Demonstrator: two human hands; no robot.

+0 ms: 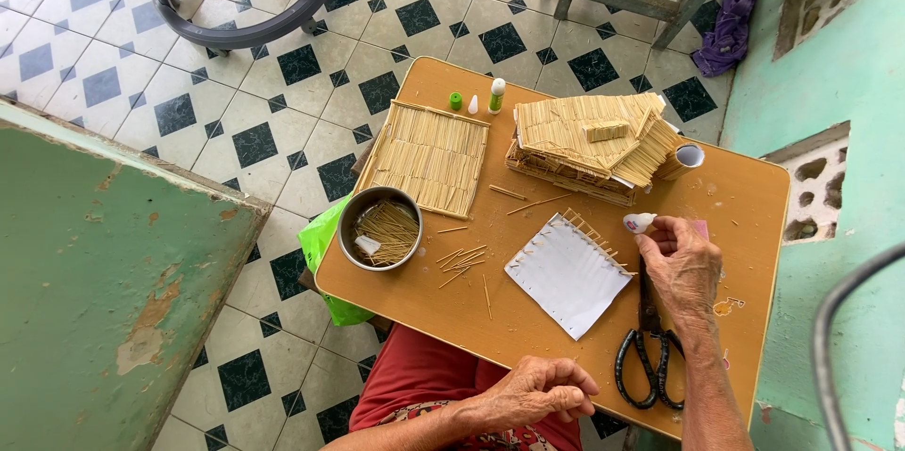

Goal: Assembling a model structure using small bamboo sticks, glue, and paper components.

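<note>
Checkered tile floor, wooden table (735,196) | right hand (677,262) pinching small glue bottle (639,222), fingers closed round it | left hand (533,393) loosely curled, empty, at table edge

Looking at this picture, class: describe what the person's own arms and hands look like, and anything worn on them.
Both forearms are bare, with no sleeves in view. The left hand and the right hand are bare too: no gloves, and no rings, watch or bracelet can be made out. The hands look wrinkled and veined, with slim fingers. Red clothing shows at the lap, below the arms.
</note>
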